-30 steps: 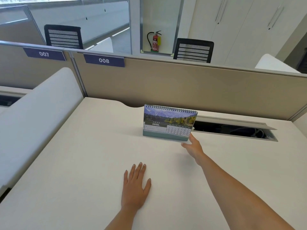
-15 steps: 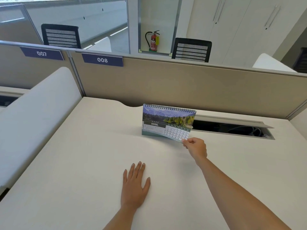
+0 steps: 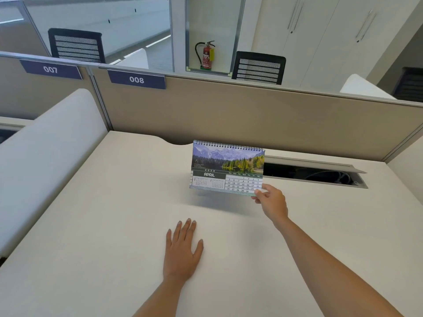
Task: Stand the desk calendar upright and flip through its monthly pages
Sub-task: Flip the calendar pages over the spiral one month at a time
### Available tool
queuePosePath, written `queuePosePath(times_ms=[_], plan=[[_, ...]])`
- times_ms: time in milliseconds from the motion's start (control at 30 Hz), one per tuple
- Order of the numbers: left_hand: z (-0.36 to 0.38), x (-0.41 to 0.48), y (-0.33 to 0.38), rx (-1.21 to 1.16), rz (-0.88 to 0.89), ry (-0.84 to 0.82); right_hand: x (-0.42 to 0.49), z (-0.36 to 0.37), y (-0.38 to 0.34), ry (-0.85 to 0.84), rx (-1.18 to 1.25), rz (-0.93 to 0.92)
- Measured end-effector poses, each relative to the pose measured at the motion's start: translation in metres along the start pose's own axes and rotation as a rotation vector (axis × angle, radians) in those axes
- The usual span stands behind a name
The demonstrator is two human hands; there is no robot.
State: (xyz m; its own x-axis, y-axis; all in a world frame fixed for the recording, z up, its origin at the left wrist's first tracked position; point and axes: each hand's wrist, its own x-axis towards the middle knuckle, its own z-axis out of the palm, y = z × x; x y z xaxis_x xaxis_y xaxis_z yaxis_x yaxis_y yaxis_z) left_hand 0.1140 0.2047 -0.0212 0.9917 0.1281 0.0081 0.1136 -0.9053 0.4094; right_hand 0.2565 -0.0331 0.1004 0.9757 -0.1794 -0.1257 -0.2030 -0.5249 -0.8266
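April page (image 3: 227,168) now lifted, pinched by right hand (image 3: 271,200).

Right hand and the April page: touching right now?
Touching. The head view shows the right hand pinching the lower right corner of the April page, thumb on its front. The left hand lies flat on the desk.

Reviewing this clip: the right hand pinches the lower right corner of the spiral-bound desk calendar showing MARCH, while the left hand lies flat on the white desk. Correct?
Not quite. In the head view the spiral-bound desk calendar shows APRIL, not March. The rest holds: the right hand pinches its lower right corner, and the left hand lies flat on the white desk.
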Motion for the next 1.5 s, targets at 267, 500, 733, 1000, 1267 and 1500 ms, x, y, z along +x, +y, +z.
queuePosePath(times_ms=[267, 500, 733, 1000, 1267, 1500], plan=[[-0.001, -0.001, 0.001, 0.01, -0.007, -0.002, -0.013, -0.011, -0.014, -0.03, 0.215, -0.003], [-0.002, -0.001, 0.002, -0.037, -0.002, 0.01, -0.003, -0.009, -0.05, -0.494, 0.77, 0.269], [-0.003, -0.002, 0.002, -0.04, -0.002, 0.006, 0.001, -0.004, -0.081, -0.5, 1.034, 0.209], [-0.002, -0.001, 0.002, -0.04, -0.005, 0.004, 0.033, -0.024, -0.118, -0.421, 0.893, -0.021], [-0.003, -0.001, 0.002, -0.031, -0.014, -0.008, 0.043, -0.017, -0.082, -0.236, 0.803, 0.151], [-0.001, 0.0, 0.0, -0.026, -0.007, 0.002, 0.045, 0.004, -0.036, -0.043, 0.567, 0.199]])
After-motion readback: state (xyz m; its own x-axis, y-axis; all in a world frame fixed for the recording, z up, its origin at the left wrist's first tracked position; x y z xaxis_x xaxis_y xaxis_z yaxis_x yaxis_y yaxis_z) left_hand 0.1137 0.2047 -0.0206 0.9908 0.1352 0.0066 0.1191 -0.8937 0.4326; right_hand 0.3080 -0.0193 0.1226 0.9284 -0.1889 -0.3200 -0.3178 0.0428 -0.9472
